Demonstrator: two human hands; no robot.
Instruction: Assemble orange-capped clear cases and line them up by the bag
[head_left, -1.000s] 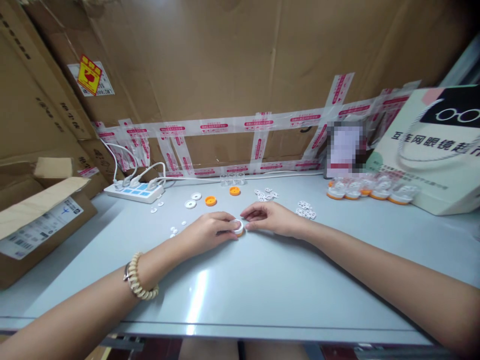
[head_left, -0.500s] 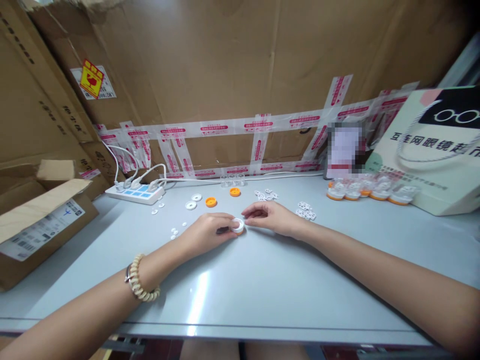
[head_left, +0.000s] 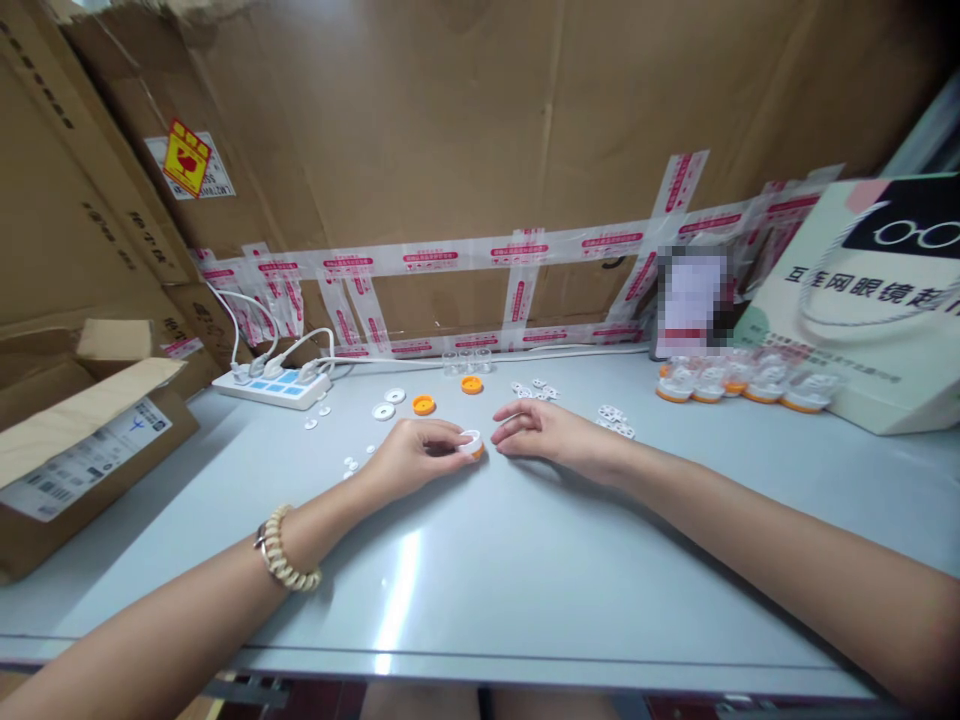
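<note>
My left hand (head_left: 427, 455) grips a small round piece, a white ring on an orange base (head_left: 472, 446), between thumb and fingers, tilted near the middle of the table. Just to its right my right hand (head_left: 536, 432) hovers with curved, parted fingers and nothing in them. Beyond the hands lie two orange round caps (head_left: 424, 405) and two white discs (head_left: 384, 411). Little white flat parts with holes sit in two clusters, one behind my right hand (head_left: 535, 388) and one to its right (head_left: 616, 420).
A white power strip (head_left: 271, 386) with plugged cables stands at the back left, beside an open cardboard box (head_left: 90, 450). Several clear-topped orange-based assemblies (head_left: 742, 380) stand at right, before a paper bag (head_left: 862, 310) and a phone-like item (head_left: 690, 300). Small white discs (head_left: 349, 466) lie left.
My left hand has tipped the round piece, so its orange side now faces more to the right. My right hand has drawn slightly away to the right, with its fingers more spread.
</note>
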